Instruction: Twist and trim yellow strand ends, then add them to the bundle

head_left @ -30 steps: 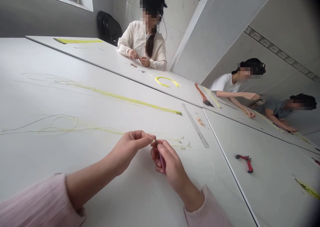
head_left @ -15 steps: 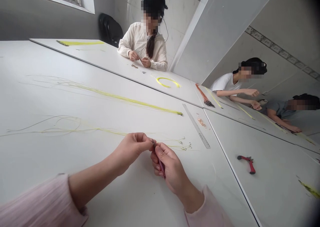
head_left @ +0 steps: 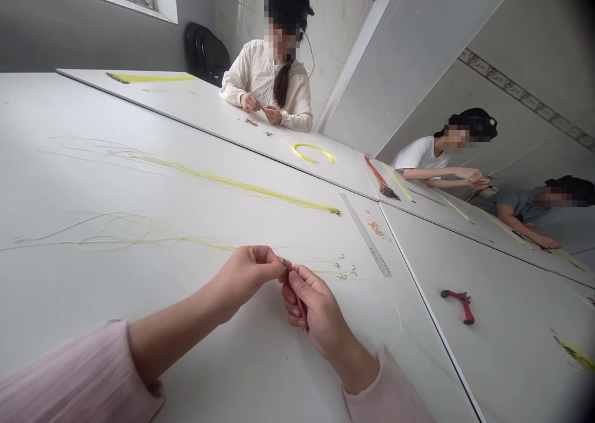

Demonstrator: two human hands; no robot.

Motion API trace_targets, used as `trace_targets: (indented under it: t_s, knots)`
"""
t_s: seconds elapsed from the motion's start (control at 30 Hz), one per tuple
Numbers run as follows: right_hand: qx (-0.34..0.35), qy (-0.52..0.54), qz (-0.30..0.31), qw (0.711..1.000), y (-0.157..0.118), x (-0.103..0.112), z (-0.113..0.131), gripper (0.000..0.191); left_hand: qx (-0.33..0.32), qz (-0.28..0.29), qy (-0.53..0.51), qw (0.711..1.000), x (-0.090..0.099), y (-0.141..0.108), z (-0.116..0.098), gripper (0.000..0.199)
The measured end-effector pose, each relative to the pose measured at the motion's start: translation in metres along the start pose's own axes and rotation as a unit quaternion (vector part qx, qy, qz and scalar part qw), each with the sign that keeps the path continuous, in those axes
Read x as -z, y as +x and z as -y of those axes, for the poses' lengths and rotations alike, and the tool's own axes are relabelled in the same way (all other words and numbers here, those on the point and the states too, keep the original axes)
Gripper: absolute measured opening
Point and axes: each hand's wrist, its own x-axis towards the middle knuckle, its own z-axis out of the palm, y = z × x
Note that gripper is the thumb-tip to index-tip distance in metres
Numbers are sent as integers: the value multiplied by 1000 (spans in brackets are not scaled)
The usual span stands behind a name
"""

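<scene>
My right hand (head_left: 313, 308) is closed around a slim pink-handled tool (head_left: 302, 311) whose dark metal tip points up and left. My left hand (head_left: 248, 280) pinches right at that tip, its fingertips close to the right thumb. What the left fingers hold is too small and covered to make out. Just behind my hands lie several fish hooks (head_left: 343, 276) tied to thin yellow lines (head_left: 186, 239), which run left across the table under or behind my left hand. Farther back is a bundle of yellow lines (head_left: 242, 188) with dark hooks gathered at its right end.
A steel ruler (head_left: 365, 234) and small orange-pink bits (head_left: 374, 227) lie right of the hooks. Red-handled pliers (head_left: 461, 305) rest on the right table. A yellow coil (head_left: 312, 153) and an orange bundle (head_left: 379, 178) lie beyond the seam. Three people sit across.
My hands stay almost in place, still together at the tool's tip. The co-worker in the white shirt has brought both hands together.
</scene>
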Motion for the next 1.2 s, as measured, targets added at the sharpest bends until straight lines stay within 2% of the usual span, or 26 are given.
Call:
trace_targets:
  t_s: [0.7, 1.0, 1.2]
  knots:
    - [-11, -22, 8, 1000, 0, 4, 3, 26, 4, 13, 0, 1000, -1, -2, -6, 19]
    - [-18, -25, 22, 999, 0, 6, 5, 24, 1, -24, 8, 1000, -4, 3, 2, 19]
    - [-31, -7, 30, 999, 0, 8, 7, 25, 2, -1, 8, 1000, -1, 0, -2, 18]
